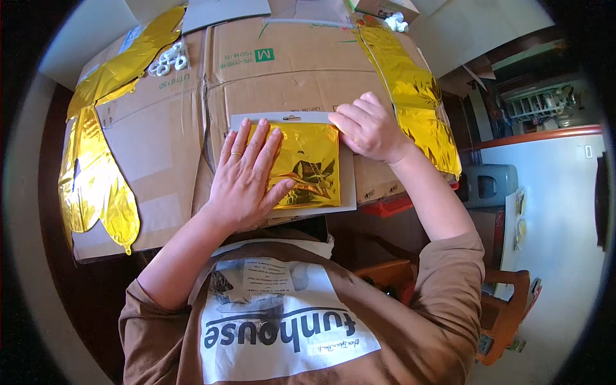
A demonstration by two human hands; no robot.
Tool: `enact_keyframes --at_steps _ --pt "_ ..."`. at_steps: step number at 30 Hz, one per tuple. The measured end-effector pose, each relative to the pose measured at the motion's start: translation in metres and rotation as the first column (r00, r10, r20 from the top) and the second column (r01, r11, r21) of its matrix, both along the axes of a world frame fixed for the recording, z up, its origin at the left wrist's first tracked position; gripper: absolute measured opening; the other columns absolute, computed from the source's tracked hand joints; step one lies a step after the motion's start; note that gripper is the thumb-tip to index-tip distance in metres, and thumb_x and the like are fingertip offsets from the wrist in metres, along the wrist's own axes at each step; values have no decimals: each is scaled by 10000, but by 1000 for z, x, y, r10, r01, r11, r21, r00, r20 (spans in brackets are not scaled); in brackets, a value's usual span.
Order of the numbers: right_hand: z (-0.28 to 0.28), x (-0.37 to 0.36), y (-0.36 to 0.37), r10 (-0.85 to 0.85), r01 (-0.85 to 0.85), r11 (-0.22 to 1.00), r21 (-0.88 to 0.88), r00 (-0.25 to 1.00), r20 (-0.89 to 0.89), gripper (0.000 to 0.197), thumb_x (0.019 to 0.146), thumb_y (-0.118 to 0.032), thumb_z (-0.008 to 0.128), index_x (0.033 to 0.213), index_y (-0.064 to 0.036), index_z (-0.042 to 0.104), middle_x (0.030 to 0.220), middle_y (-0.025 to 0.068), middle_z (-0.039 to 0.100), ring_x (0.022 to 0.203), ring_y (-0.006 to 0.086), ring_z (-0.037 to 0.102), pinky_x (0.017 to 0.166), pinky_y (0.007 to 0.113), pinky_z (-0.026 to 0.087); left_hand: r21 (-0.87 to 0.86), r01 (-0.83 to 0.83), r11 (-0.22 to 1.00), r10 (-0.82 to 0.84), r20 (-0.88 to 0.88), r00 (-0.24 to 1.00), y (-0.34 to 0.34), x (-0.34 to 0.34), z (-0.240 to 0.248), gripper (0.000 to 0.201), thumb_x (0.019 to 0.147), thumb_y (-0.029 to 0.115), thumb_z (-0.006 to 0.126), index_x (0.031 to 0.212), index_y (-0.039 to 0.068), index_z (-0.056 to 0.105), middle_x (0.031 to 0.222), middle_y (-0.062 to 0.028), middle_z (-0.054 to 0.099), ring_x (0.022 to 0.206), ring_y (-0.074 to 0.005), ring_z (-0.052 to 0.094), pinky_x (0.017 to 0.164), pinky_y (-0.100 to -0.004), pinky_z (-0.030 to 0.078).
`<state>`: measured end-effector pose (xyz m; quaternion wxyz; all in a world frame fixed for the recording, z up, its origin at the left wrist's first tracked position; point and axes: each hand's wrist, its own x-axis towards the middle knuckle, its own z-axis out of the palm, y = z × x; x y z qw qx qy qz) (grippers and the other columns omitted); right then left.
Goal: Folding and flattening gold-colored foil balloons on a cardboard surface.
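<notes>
A folded gold foil balloon (311, 147) lies on a pale backing card (348, 186) with a hanging slot at its top edge. My left hand (247, 167) rests flat on the left part of the foil, fingers stretched and a ring on one of them. At the card's upper right corner, my right hand (371, 128) is closed, its thumb and fingers pinching the foil's corner. The fingertips there are partly hidden, so whether the card is also gripped cannot be seen.
Flattened cardboard (154, 128) covers the table. Flat gold foil balloons lie at the left (96, 160) and right (410, 96). White ring-shaped pieces (168, 59) sit far left, a white crumpled bit (397, 22) far right. A wooden chair (507, 308) stands at lower right.
</notes>
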<state>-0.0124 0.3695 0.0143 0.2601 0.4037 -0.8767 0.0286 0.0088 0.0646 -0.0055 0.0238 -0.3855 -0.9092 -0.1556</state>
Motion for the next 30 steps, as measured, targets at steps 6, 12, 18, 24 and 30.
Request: enact_keyframes --at_steps 6,12,18,24,30 --pt "1 2 5 81 -62 987 149 989 -126 167 828 -110 667 975 -33 684 908 65 668 738 182 604 734 343 467 -6 0 1000 0 5 1000 0 0 0 796 1012 573 461 1581 33 328 1652 -220 273 1557 -409 169 1261 -527 89" --pt "-4 4 2 45 -14 973 229 990 -132 179 836 -93 674 985 4 696 891 79 675 749 190 615 734 339 470 -5 -7 1000 7 10 1000 1 0 -1 815 1000 614 458 1584 58 340 1650 -217 281 1556 -411 163 1264 -529 85" --pt "2 6 -7 30 30 958 286 979 -203 95 816 -117 640 844 -31 669 795 49 615 717 177 588 744 331 465 -12 -9 1000 10 8 1000 1 0 -1 815 1001 619 456 1586 63 339 1650 -224 276 1556 -414 165 1261 -532 88" --pt "7 9 -10 0 46 945 325 990 -142 96 800 -124 628 806 -47 684 771 39 604 746 174 572 762 338 451 0 -4 1000 4 14 1000 1 1 0 807 1008 592 469 1585 46 330 1655 -236 258 1558 -418 157 1258 -535 78" --pt "27 33 -27 -298 289 954 74 936 186 392 873 -128 637 1221 52 645 1101 133 711 986 284 644 918 430 463 14 -4 1000 4 19 1000 0 0 -1 802 1007 584 471 1579 38 339 1650 -242 265 1555 -422 166 1259 -532 81"
